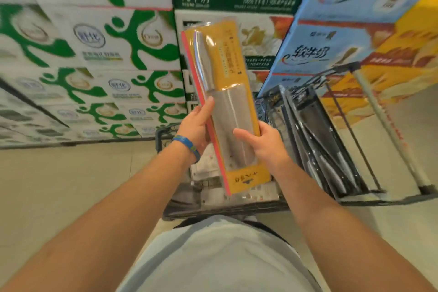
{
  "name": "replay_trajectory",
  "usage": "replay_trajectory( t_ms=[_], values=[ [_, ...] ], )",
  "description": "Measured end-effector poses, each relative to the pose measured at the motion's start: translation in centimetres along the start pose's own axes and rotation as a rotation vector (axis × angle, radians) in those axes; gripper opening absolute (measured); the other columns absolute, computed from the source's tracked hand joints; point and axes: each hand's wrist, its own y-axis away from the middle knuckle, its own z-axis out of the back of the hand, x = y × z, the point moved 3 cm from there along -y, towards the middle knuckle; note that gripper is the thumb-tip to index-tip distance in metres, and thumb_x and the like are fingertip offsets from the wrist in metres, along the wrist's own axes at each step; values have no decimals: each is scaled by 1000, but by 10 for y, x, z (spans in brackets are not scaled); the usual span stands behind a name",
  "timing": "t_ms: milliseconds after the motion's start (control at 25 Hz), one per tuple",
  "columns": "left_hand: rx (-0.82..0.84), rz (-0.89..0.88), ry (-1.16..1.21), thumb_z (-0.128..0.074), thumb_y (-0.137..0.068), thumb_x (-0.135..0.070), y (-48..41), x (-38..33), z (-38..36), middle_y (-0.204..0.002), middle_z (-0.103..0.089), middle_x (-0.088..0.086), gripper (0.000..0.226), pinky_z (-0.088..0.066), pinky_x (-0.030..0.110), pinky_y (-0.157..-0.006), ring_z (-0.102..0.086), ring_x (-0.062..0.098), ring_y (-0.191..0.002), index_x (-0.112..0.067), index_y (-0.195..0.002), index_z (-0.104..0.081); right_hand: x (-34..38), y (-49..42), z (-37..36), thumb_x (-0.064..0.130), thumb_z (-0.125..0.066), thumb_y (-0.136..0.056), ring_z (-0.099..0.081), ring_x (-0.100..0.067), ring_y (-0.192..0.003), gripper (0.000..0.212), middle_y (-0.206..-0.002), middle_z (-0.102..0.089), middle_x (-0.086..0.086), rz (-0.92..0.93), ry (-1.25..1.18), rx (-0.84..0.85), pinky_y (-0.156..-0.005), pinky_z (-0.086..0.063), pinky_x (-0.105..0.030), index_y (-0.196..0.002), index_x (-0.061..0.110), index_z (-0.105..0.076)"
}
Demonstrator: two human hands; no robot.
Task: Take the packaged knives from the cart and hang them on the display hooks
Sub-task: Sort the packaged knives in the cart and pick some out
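At frame centre, the left hand (pixel 198 127) and right hand (pixel 262 142) both grasp a yellow packaged knife (pixel 225 106) by its edges. Dark packaged knives (pixel 315 135) lie in the cart (pixel 213 211) at right of centre.

Matt yellow card under glossy clear plastic on the knife package (pixel 244 179), knife (pixel 233 125) of smooth satin metal, cart (pixel 350 67) of dark metal bars, cartons (pixel 94 38) of printed cardboard, floor (pixel 71 185) smooth pale tile, shirt (pixel 213 256) matt grey cloth

Left hand (pixel 196 125), right hand (pixel 258 143) clasping (arms outstretched)
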Motion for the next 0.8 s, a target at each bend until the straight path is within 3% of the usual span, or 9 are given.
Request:
replay_trajectory(
  t_ms=[120,200,320,440,600,680,800],
  values=[
    [74,14,-220,-68,-93,-29,9,19,-22,-109,-75,2,26,-61,35,-72,-72,26,-101,-20,-117,-63,12,6,20,56,-87,-69,-78,-24,-90,52,-96,-80,-2,47,-169,-58,-77,-64,-42,-104,19,-73],
    [89,3,-325,-69,-93,-24,16,35,-43,-112,-74,4,23,-60,36,-75,-72,24,-100,-22,-115,-63,11,9,41,57,-82,-76,-77,-26,-93,51,-99,-80,-4,39,-251,-81,-79,-64,-45,-107,18,-72],
    [95,-78,-314,-66,-95,-23,18,35,-86,-111,-74,4,22,-58,43,-86,-71,24,-103,-22,-117,-62,15,8,81,66,-63,-86,-76,-17,-95,48,-99,-79,3,-10,-185,-106,-85,-60,-41,-106,24,-72],
    [70,-160,-356,-64,-96,-20,15,22,-127,-100,-76,1,12,-60,42,-83,-72,26,-98,-25,-107,-63,25,3,121,61,-53,-94,-73,-20,-98,43,-99,-77,2,-52,-60,-79,-88,-58,-40,-108,25,-70],
    [84,-354,-565,-64,-96,-26,21,-1,-172,-84,-73,-12,6,-59,24,-68,-70,9,-80,-32,-98,-63,43,0,161,61,-56,-94,-70,-16,-104,33,-112,-72,3,3,-60,-9,-90,-58,-40,-107,32,-65],
    [60,-424,-690,-64,-94,-33,25,-14,-189,-84,-72,-4,5,-59,30,-70,-69,16,-77,-31,-99,-64,54,3,176,66,-54,-94,-68,-9,-96,26,-106,-69,10,-9,-48,-19,-80,-58,-31,-97,41,-62],
    [74,-528,-854,-64,-93,-36,32,-31,-216,-89,-70,8,17,-57,44,-76,-67,27,-82,-24,-104,-64,66,4,198,71,-47,-94,-72,-9,-90,35,-109,-70,12,-12,80,-6,-88,-57,-38,-98,39,-61]
  ],
)
